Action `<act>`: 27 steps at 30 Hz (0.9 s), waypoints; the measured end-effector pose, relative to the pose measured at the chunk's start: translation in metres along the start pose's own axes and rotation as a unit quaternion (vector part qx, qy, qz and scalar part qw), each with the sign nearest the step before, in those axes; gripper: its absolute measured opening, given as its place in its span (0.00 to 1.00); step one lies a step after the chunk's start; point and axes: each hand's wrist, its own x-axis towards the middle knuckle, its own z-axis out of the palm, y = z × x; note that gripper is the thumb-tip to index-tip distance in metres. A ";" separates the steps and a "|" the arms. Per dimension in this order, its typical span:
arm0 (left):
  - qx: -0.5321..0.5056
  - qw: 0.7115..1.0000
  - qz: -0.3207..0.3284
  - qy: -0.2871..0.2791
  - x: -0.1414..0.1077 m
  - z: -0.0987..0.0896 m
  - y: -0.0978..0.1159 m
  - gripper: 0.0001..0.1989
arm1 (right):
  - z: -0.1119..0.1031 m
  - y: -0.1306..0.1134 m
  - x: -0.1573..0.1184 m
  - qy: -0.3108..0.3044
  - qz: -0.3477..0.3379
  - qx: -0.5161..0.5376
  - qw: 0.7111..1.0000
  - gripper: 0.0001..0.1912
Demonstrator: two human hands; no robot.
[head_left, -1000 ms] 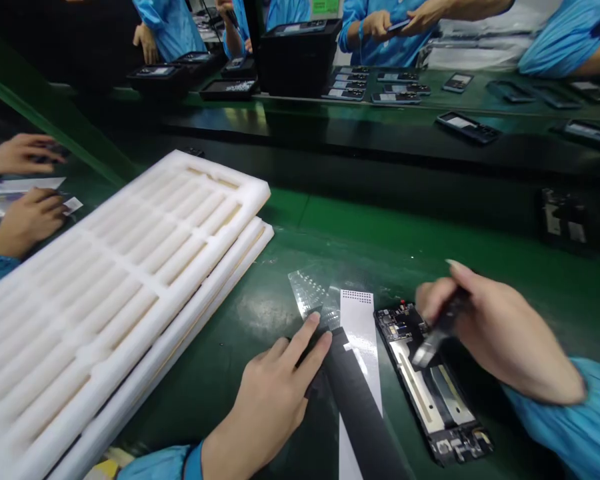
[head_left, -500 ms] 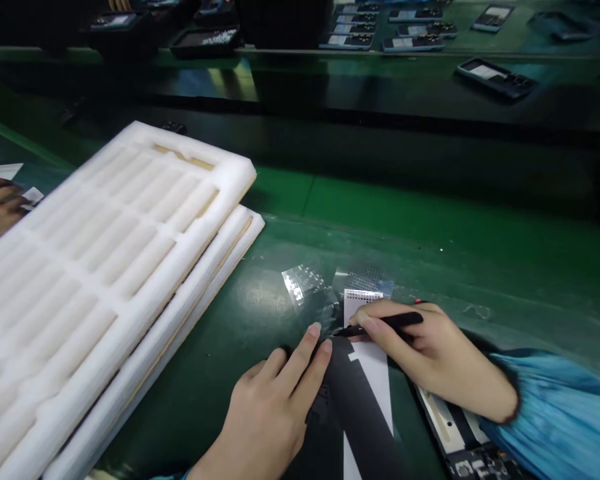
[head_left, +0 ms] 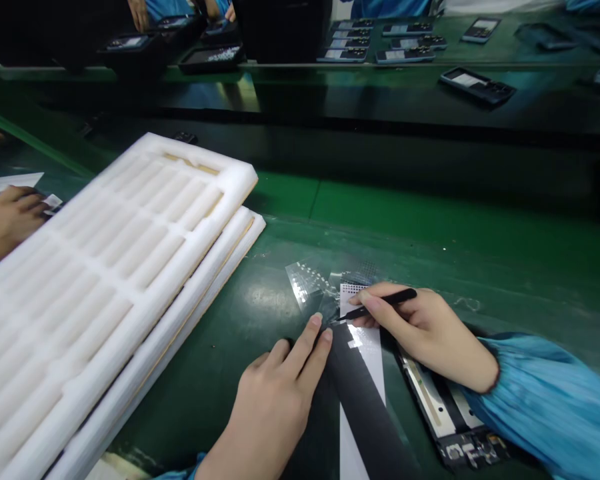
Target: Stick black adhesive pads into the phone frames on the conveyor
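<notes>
The right hand [head_left: 423, 333] reaches in from a gathered blue sleeve [head_left: 540, 393], pinching slim black tweezers [head_left: 385, 301] like a pen, their tips at the edge of a white perforated paper strip [head_left: 355, 313]. The left hand [head_left: 273, 407] lies palm down, fingers slightly spread, its fingertips [head_left: 316, 325] on the top of a long matte black strip [head_left: 360, 393]. A clear film sheet [head_left: 304, 283] lies just beside them on the green tabletop [head_left: 480, 267], and an opened black phone frame [head_left: 450, 417] sits under the right wrist.
</notes>
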 end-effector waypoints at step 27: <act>-0.890 0.403 -0.193 0.092 0.006 -0.031 0.043 0.20 | -0.007 -0.043 -0.037 0.077 -0.103 0.021 0.992 0.17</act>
